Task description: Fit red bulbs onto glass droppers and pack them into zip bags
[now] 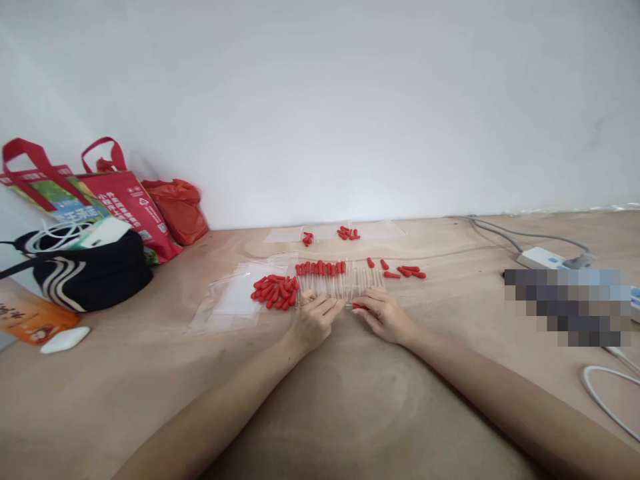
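Note:
Clear thin tubes [325,285] lie side by side in a row, several with red rubber bulbs [321,268] on their far ends. My left hand [316,320] is closed over the near ends of the row, its fingertips pinching a clear tube. My right hand [383,315] is closed on a red bulb [359,306] near the tube's right end, in front of more bare tubes [367,277]. A pile of loose red bulbs [275,292] rests on clear plastic bags [235,300] to the left. Several single bulbs [411,271] lie to the right.
Along the wall are more red bulbs [347,233] on clear bags [285,234]. Shopping bags [135,207], a red plastic bag [180,207] and a black pouch [95,273] stand left. At the right are a power strip [543,259], cables and a blurred-out object [565,307].

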